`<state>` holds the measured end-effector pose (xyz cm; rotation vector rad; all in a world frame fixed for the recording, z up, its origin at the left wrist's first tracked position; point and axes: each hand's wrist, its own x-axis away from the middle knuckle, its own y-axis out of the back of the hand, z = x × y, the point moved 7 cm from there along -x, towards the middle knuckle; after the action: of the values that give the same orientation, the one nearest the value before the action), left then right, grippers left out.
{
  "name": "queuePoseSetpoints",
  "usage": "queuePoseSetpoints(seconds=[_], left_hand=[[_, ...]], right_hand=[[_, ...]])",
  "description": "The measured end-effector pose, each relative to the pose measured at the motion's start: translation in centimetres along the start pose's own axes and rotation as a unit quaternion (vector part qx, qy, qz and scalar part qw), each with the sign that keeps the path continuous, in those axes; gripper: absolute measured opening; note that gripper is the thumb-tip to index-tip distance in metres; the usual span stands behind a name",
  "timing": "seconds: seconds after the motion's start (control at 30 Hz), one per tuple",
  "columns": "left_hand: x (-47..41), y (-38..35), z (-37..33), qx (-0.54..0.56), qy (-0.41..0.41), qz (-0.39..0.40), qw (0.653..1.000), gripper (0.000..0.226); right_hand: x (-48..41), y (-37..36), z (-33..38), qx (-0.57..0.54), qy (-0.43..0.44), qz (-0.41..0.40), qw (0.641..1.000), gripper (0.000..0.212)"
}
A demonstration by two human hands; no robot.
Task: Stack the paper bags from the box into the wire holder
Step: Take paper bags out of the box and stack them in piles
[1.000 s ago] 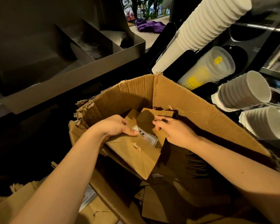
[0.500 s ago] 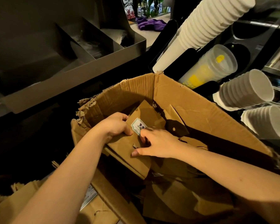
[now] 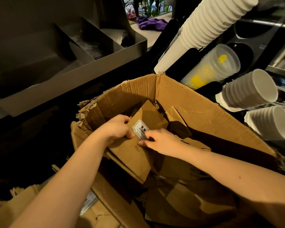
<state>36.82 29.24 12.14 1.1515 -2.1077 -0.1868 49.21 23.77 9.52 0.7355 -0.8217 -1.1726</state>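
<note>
Clamped the left grip (image 3: 118, 129) on the left edge of the top bag (image 3: 132, 153), fingers curled over that edge. Pinched the same bag with the right grip (image 3: 161, 140) just under its white sticker (image 3: 140, 128), fingertips tucked against the paper. Took it from two sides, probably so the flat layers beneath would lift together and not fan out. Held it tilted inside the box (image 3: 204, 111), far end up near the back wall, near end over the loose paper bags (image 3: 179, 203) lying deeper in. Saw torn flaps standing open, with white cups (image 3: 209, 23) and clear cups (image 3: 220, 66) crowding the right side. Found no wire holder in view, so could not tell how full it was. Judged this as the gathering step, with many bags left. Expected the next move to need a straight lift clear of the ragged rim, since a snagged corner could tear or spill the bundle.
</note>
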Motion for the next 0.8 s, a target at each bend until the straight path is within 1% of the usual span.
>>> queuePoseSetpoints(seconds=[0.07, 0.13, 0.17, 0.2, 0.27, 0.33, 0.37, 0.43, 0.5, 0.57, 0.67, 0.8], left_hand=[[0.0, 0.1, 0.1, -0.016, 0.000, -0.010, 1.000, 0.040], [-0.2, 0.2, 0.3, -0.037, 0.000, -0.017, 0.999, 0.052], [-0.4, 0.3, 0.4, -0.046, -0.002, -0.019, 0.999, 0.060], [-0.5, 0.3, 0.5, -0.053, -0.006, -0.020, 0.998, 0.069], [-0.6, 0.4, 0.5, -0.068, -0.017, -0.023, 0.997, 0.087], [-0.5, 0.4, 0.2, -0.082, -0.032, -0.026, 0.996, 0.095], [-0.4, 0.3, 0.1, -0.087, -0.037, -0.026, 0.995, 0.094], [-0.3, 0.2, 0.0, -0.095, -0.040, -0.022, 0.994, 0.082], [-0.3, 0.1, 0.1, -0.104, -0.034, -0.022, 0.994, 0.069], [-0.3, 0.2, 0.4, -0.120, -0.027, -0.031, 0.992, 0.060], [-0.3, 0.2, 0.2, -0.159, -0.036, -0.047, 0.985, 0.062], [-0.5, 0.3, -0.1, -0.233, -0.067, -0.088, 0.966, 0.065]], right_hand=[[0.0, -0.1, -1.6, 0.037, -0.043, 0.012, 0.998, 0.023], [0.1, -0.5, -4.1, 0.063, -0.096, 0.045, 0.992, 0.017], [0.2, -0.7, -5.2, 0.073, -0.124, 0.070, 0.987, 0.018], [0.2, -1.0, -6.3, 0.090, -0.143, 0.098, 0.981, 0.023], [0.4, -1.9, -8.2, 0.144, -0.156, 0.152, 0.965, 0.035], [0.6, -2.9, -9.7, 0.190, -0.165, 0.188, 0.949, 0.046], [0.7, -3.5, -10.1, 0.202, -0.164, 0.197, 0.945, 0.048], [0.9, -4.7, -10.4, 0.223, -0.164, 0.206, 0.939, 0.047], [0.9, -5.2, -10.5, 0.240, -0.178, 0.200, 0.933, 0.047], [0.7, -5.2, -10.7, 0.248, -0.195, 0.187, 0.930, 0.047], [0.7, -5.1, -11.0, 0.233, -0.208, 0.172, 0.934, 0.046], [0.9, -5.8, -10.9, 0.241, -0.211, 0.187, 0.929, 0.052]])
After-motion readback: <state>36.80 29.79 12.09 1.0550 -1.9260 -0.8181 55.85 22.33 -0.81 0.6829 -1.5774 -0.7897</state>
